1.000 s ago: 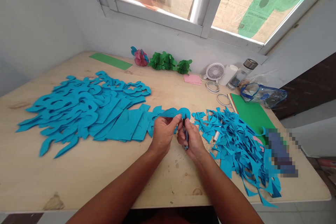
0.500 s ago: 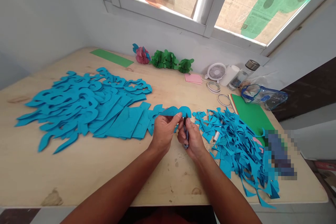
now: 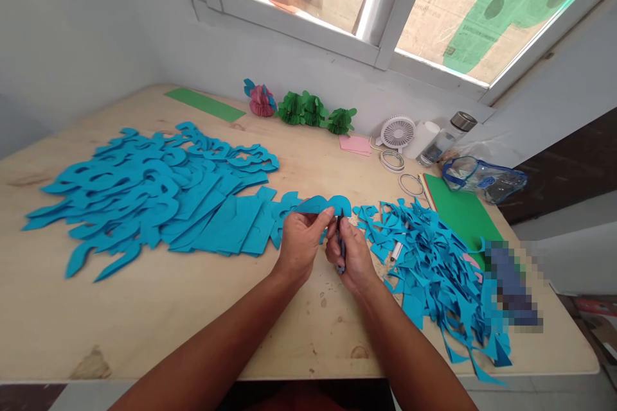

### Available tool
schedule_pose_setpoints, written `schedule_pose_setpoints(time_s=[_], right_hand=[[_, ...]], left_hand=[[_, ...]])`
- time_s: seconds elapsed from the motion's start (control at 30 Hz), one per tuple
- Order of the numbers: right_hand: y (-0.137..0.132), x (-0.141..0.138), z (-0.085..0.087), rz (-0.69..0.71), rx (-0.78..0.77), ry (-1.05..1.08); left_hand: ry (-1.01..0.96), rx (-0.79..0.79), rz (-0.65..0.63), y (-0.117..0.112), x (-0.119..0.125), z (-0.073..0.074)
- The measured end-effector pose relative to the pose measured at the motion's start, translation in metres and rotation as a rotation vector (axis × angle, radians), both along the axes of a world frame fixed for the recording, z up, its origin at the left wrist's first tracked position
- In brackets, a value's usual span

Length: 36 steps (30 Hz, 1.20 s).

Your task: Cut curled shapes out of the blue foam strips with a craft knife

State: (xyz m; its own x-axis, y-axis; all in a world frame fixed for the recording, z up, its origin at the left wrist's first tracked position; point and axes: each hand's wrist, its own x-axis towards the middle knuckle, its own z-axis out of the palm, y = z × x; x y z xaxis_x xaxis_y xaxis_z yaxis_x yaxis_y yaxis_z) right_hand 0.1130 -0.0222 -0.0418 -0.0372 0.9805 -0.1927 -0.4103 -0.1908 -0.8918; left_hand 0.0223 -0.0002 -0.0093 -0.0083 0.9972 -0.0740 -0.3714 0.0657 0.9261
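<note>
My left hand [image 3: 299, 241] pinches a blue paper piece [image 3: 339, 204] with a scalloped upper edge. My right hand [image 3: 353, 253] is closed round dark scissors [image 3: 341, 250], whose blades point up and meet the paper's lower right part. Both hands are close together over the middle of the table. Left of them lie blue rectangular sheets [image 3: 231, 225] with faint drawn outlines, beside a large heap of wavy blue cutouts [image 3: 120, 180]. On the right is a pile of blue paper scraps [image 3: 424, 250], with a white marker [image 3: 396, 250] partly among them.
Along the wall stand folded green paper shapes [image 3: 302, 109] and a pink one [image 3: 261, 101]. A small white fan [image 3: 398, 131], tape rolls [image 3: 392, 160], a bottle [image 3: 441, 141], a clear pouch [image 3: 486, 180] and green sheets [image 3: 465, 209] are at the right. A green strip [image 3: 205, 104] lies back left.
The scissor blades seem slightly shifted against the paper's edge. Both hands keep almost the same position, and the view has moved a little.
</note>
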Motion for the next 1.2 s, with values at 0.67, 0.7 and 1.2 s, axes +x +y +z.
schedule_pose_setpoints(time_s=[0.67, 0.7, 1.2], right_hand=[[-0.001, 0.001, 0.003, 0.014, 0.006, 0.039], [-0.001, 0.001, 0.003, 0.012, 0.007, 0.042], [-0.001, 0.001, 0.002, -0.002, 0.011, 0.049]], left_hand=[[-0.028, 0.013, -0.037, -0.001, -0.002, 0.005], [-0.03, 0.012, -0.039, -0.001, -0.002, 0.005], [-0.051, -0.039, -0.014, 0.002, -0.003, -0.008]])
